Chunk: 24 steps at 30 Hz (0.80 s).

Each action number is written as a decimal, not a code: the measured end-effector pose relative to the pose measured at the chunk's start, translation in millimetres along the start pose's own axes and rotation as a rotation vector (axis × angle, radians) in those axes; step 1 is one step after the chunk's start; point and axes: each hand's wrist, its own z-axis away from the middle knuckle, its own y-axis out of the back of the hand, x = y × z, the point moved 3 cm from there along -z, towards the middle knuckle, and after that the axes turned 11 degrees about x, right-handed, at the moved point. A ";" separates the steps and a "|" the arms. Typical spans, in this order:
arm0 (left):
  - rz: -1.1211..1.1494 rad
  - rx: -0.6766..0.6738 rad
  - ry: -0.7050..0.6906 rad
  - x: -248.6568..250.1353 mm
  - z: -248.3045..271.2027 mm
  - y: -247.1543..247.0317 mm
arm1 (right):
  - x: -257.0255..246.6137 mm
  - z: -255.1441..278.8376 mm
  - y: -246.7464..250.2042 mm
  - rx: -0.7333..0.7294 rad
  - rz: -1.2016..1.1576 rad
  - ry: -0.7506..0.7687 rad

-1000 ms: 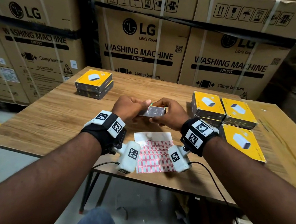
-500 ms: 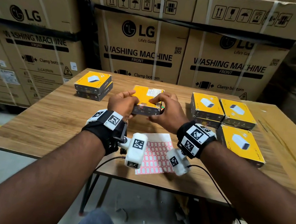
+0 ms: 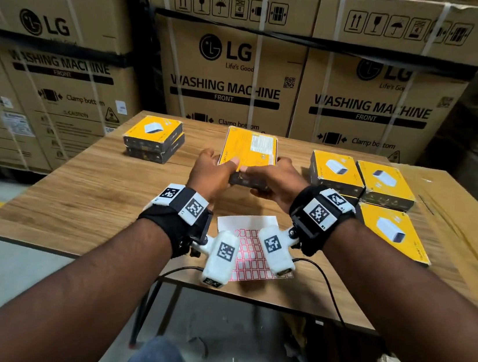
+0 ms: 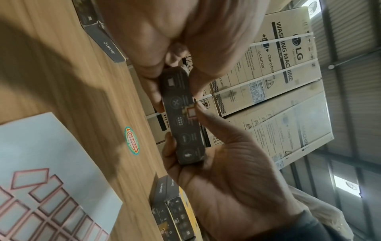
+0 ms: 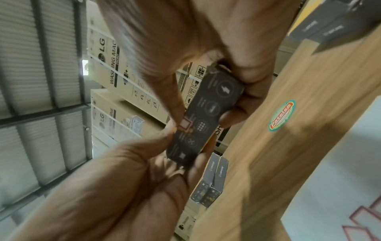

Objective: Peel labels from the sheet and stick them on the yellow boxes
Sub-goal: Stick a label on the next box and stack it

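Box (image 3: 247, 151) now tipped up above the sheet (image 3: 249, 244), both my hands (image 3: 211, 174) (image 3: 274, 182) gripping it, fingers curled round its dark edge, where a red-bordered label (image 4: 192, 112) sits; probably ready for the stack.

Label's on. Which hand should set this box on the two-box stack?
Left, probably. The left hand grips the flat yellow cardboard box at its near-left corner, and the stack of two yellow boxes sits on that side; the right hand would have to reach across.

Wooden table (image 3: 84, 191) with round sticker (image 4: 132, 141), before stacked LG washing-machine cartons (image 3: 231, 67).
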 end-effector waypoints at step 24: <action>-0.145 -0.171 -0.156 -1.0 5.9 -0.7 | -6.1 8.0 5.4 -0.006 -0.066 0.045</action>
